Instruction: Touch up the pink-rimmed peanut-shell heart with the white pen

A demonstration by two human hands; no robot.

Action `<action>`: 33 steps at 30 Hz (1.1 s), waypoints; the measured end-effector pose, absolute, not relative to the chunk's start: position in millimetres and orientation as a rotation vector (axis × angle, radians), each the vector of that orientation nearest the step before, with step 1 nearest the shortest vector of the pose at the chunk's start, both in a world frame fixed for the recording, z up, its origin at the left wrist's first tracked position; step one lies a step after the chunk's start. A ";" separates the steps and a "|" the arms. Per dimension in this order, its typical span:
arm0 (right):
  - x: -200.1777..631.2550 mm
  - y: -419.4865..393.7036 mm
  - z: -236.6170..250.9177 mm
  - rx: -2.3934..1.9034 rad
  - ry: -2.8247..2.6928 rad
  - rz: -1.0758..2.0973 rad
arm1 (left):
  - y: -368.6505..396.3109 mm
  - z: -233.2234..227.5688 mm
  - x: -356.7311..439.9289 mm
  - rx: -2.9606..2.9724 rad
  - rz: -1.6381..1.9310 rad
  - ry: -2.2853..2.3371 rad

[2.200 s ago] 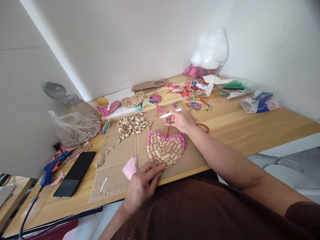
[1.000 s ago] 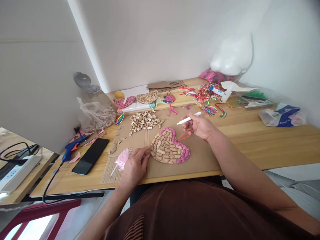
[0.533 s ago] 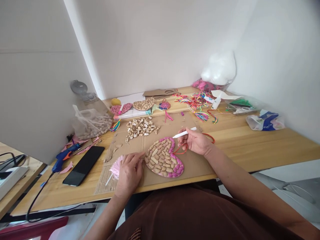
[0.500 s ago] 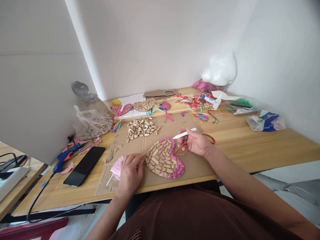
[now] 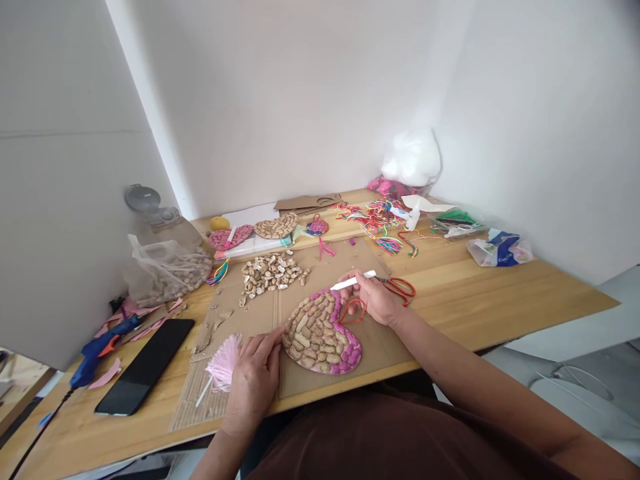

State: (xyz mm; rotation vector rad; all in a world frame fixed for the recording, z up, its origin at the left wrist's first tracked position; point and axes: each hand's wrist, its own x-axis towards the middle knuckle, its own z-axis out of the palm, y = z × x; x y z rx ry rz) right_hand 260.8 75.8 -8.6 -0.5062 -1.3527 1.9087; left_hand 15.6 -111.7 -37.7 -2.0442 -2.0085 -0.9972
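Note:
A heart made of peanut shells with a pink border (image 5: 320, 331) lies on a cardboard sheet (image 5: 385, 340) on the wooden table. My left hand (image 5: 254, 380) rests at the heart's left tip, fingers touching it, beside a pink tassel (image 5: 223, 361). My right hand (image 5: 374, 299) sits at the heart's upper right and holds a white pen-like stick (image 5: 353, 281). A red cord loop (image 5: 352, 311) attached to the heart lies under that hand.
A pile of peanut shells (image 5: 270, 272), a bag of peanuts (image 5: 167, 272), a black phone (image 5: 145, 365) and a blue glue gun (image 5: 99, 346) are at the left. Red scissors (image 5: 403, 287), coloured cords (image 5: 373, 220), finished hearts (image 5: 275, 226) and plastic bags (image 5: 497, 248) lie further back.
The heart has been turned clockwise, its tip now pointing left. My right hand with the stick has come down to the heart's top. The camera view has shifted.

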 end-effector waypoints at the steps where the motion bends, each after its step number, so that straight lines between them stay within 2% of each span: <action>1: 260.4 76.3 -8.9 -0.510 -1.357 1.892 | -111.2 -37.8 15.5 -2.048 -1.005 -2.002; 7: 258.5 77.5 -9.5 -0.545 -1.384 1.789 | -109.7 -38.3 15.3 -2.064 -1.018 -2.002; 14: 258.2 74.3 -7.0 -0.559 -1.387 1.896 | -111.7 -38.0 15.7 -2.064 -1.009 -2.001; 22: 255.3 74.1 -4.8 -0.530 -1.275 1.816 | -116.4 -24.8 20.9 -1.921 -0.882 -1.988; 27: 256.1 70.5 -0.2 -0.508 -1.242 1.834 | -116.4 -8.6 52.3 -2.138 -1.032 -1.841; 30: 256.2 68.2 0.9 -0.497 -1.246 1.860 | -100.1 4.8 83.5 -2.399 -0.970 -1.800; 33: 256.3 64.3 3.9 -0.488 -1.267 1.897 | -73.8 18.6 109.8 -2.415 -0.795 -1.697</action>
